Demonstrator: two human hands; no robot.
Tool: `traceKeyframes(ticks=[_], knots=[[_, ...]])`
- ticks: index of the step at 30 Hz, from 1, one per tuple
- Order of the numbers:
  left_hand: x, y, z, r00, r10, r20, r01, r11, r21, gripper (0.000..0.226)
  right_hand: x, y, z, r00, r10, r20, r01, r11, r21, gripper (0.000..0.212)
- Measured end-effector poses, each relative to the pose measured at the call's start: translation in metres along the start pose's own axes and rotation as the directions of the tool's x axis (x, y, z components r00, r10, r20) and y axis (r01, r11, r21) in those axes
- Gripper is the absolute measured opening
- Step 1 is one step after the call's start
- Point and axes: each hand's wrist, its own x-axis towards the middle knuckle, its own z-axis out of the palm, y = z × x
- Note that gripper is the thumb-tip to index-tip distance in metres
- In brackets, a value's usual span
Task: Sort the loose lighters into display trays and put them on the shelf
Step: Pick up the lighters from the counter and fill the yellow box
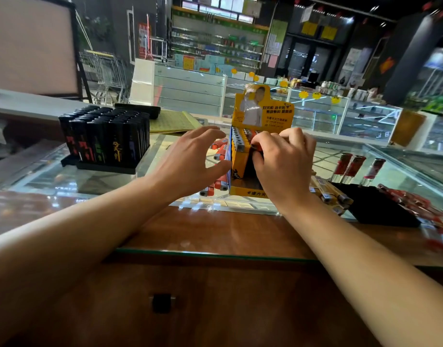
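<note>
glass counter over a wood front, shop interior behind, soft with blur.

yellow display tray stands upright at centre of the counter, tall printed header card rising at its back. rear rows hold lighters standing on end, silver tops showing; front part of the tray looks dark and unfilled.

right hand is over the tray, fingers curled, pinching an orange lighter at its top end, right at the filled rows. whether the lighter is seated in a slot cannot be told; the hand hides its lower part.

left hand hovers just left of the tray, fingers spread wide and relaxed, holding nothing. thumb tip lies close to the tray's left wall; contact cannot be told.

loose orange lighters lie flat on the glass beside the tray's left wall, partly under the left hand, some further back near the tray's rear corner.

loose yellow lighters lie in a heap right of the tray, against a black tray that sits at the counter's right end. red lighters stand upright behind that black tray; more red ones lie blurred at the far right edge.

black lighter tray, full, stands well apart on the left, rows of black lighters with coloured markings. yellowish paper pad lies behind it.
</note>
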Motion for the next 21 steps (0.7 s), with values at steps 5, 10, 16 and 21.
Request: traceKeyframes(ticks=[5,10,16,21], knots=[[-0.001,-0.001,0.002,1.0,-0.012,0.007,0.012,1.0,-0.004,0.058,0.008,0.001,0.0,0.994,0.027,0.102,-0.026,0.999,-0.019,0.012],[-0.001,-0.007,0.003,0.999,-0.024,0.028,0.024,1.0,0.013,0.065,0.003,0.004,0.001,0.954,0.079,0.291,-0.063,0.996,-0.063,0.038],[-0.001,-0.011,0.005,0.997,-0.035,0.065,0.032,0.998,0.046,0.07,0.003,0.005,0.002,0.945,0.101,0.31,-0.084,0.994,-0.067,0.034],[-0.004,-0.011,0.004,0.993,-0.043,0.106,0.036,0.997,0.065,0.066,0.005,0.003,0.001,0.935,0.11,0.337,-0.103,0.994,-0.038,0.034]])
